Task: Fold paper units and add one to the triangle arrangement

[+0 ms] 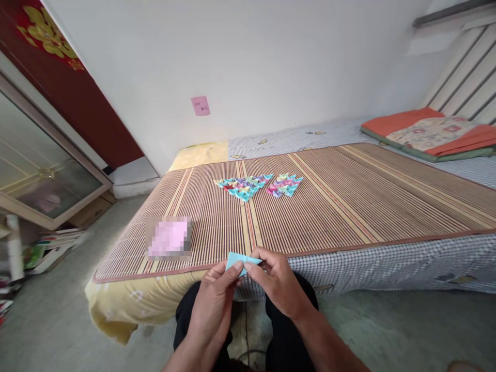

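A small light blue folded paper (241, 260) is pinched between both my hands, just in front of the bed's near edge and above my knees. My left hand (215, 301) grips its lower left side with closed fingers. Gripping the right side, my right hand (276, 281) has thumb and fingers pressed onto the paper. Farther out on the striped bamboo mat (349, 206) lie two triangular clusters of folded paper pieces in many colours, the larger one (243, 186) on the left and the smaller one (285, 185) on the right.
A blurred pink patch (168, 238) lies on the mat's near left corner. Folded orange and patterned bedding (434, 133) rests at the far right. A pink note (200, 105) sticks on the white wall. Books and a glass-fronted cabinet (42, 175) stand at left on the floor.
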Action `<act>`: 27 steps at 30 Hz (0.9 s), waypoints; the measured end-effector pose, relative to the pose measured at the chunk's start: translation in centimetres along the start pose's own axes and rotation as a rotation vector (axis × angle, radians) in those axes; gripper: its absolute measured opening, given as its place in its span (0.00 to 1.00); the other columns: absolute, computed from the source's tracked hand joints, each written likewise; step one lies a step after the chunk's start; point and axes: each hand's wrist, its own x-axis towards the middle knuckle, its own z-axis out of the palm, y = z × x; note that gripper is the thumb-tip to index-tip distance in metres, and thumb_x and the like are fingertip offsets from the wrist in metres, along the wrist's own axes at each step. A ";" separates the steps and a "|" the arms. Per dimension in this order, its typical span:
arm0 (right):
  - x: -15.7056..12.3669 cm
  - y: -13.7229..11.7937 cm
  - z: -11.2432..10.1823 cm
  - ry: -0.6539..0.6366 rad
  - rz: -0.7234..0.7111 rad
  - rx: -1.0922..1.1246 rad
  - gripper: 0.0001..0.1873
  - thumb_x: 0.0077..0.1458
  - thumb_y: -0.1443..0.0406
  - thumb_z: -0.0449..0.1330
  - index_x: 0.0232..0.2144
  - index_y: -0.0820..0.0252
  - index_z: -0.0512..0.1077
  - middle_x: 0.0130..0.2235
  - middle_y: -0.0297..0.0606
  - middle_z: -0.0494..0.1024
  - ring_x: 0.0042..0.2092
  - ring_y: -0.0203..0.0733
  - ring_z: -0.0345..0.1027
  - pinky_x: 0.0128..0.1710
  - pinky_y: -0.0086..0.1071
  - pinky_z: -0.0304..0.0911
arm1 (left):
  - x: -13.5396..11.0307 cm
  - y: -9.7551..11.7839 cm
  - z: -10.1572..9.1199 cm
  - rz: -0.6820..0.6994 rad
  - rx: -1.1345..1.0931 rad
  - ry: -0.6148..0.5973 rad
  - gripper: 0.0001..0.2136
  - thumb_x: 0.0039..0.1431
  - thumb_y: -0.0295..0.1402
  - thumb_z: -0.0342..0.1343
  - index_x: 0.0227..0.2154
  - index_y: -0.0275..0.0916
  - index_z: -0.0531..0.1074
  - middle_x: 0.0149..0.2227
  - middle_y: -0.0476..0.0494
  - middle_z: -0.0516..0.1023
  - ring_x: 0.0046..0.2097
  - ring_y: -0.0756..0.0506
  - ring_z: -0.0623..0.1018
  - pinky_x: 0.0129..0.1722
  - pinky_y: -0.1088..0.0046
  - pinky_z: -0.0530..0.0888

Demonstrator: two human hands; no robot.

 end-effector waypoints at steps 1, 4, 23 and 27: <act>-0.1 -0.1 -0.1 0.008 -0.009 -0.021 0.15 0.62 0.59 0.59 0.24 0.57 0.65 0.25 0.28 0.60 0.28 0.35 0.54 0.28 0.30 0.53 | 0.0 0.0 0.0 0.009 0.010 0.003 0.12 0.43 0.36 0.77 0.26 0.36 0.82 0.27 0.46 0.80 0.31 0.48 0.73 0.36 0.74 0.70; -0.3 -0.1 -0.5 0.023 -0.026 -0.075 0.14 0.63 0.60 0.58 0.25 0.57 0.66 0.25 0.28 0.61 0.28 0.35 0.54 0.28 0.31 0.52 | -0.2 0.0 0.0 0.034 0.036 0.014 0.11 0.44 0.36 0.76 0.28 0.36 0.83 0.28 0.45 0.81 0.33 0.47 0.75 0.39 0.72 0.71; 0.0 -0.1 -0.5 0.029 -0.002 -0.010 0.12 0.63 0.60 0.60 0.28 0.59 0.73 0.26 0.30 0.69 0.29 0.36 0.62 0.31 0.31 0.59 | -0.4 -1.1 -1.5 0.336 0.450 0.052 0.09 0.56 0.40 0.70 0.28 0.40 0.82 0.30 0.48 0.75 0.35 0.45 0.71 0.38 0.72 0.68; -0.2 -0.1 -1.0 0.016 -0.031 -0.078 0.11 0.64 0.62 0.59 0.31 0.58 0.77 0.28 0.33 0.74 0.31 0.38 0.66 0.33 0.31 0.62 | -0.3 -1.2 -1.7 0.367 0.485 0.062 0.09 0.56 0.39 0.70 0.28 0.40 0.83 0.29 0.48 0.76 0.35 0.45 0.72 0.38 0.71 0.69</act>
